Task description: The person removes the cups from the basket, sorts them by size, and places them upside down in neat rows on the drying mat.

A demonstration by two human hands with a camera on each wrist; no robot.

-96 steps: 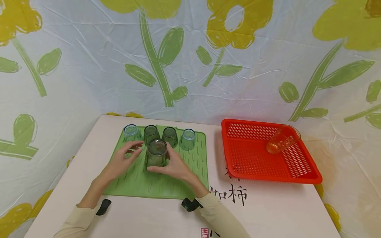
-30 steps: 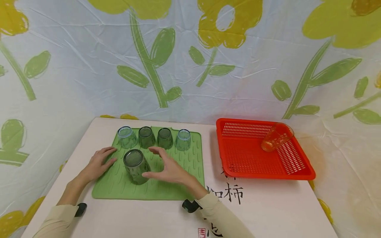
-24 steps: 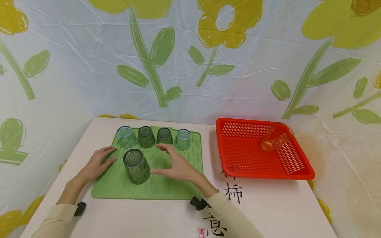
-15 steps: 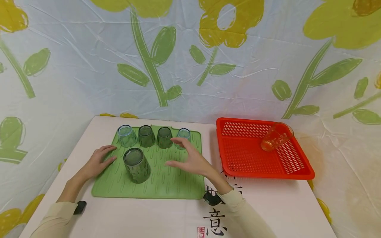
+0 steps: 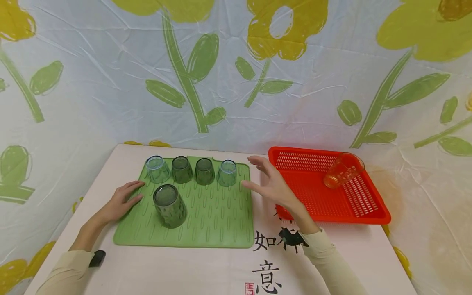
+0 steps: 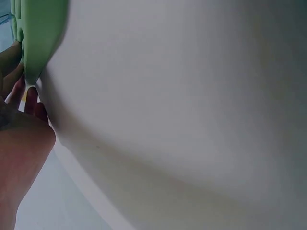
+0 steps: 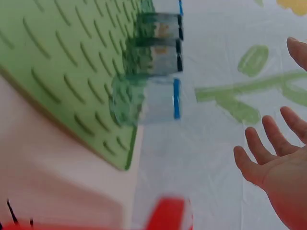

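My left hand (image 5: pixel 119 203) rests at the left edge of the green drying mat (image 5: pixel 206 229), fingers on its rim; the left wrist view shows those fingers (image 6: pixel 14 72) by the mat's edge. A tall smoky green glass (image 5: pixel 171 209) stands upside down on the mat's front left part, apart from both hands. My right hand (image 5: pixel 271 182) is in the air between the mat and the red basket (image 5: pixel 332 218), fingers spread and holding nothing. Closest to it on the mat is a light blue glass (image 5: pixel 226 174), also seen as a blue-rimmed glass (image 7: pixel 148 100) in the right wrist view.
Along the mat's back edge stand two dark glasses (image 5: pixel 182 170) and another light blue glass (image 5: pixel 157 170) in the row. A clear tumbler (image 5: pixel 341 172) leans in the basket's right side. Black characters mark the white tabletop (image 5: pixel 177 270); a flowered cloth (image 5: pixel 313 98) hangs behind.
The tall smoky glass was set down front left and my right hand let it go. That hand then moved right toward the basket. My left hand moved to the mat's left edge.
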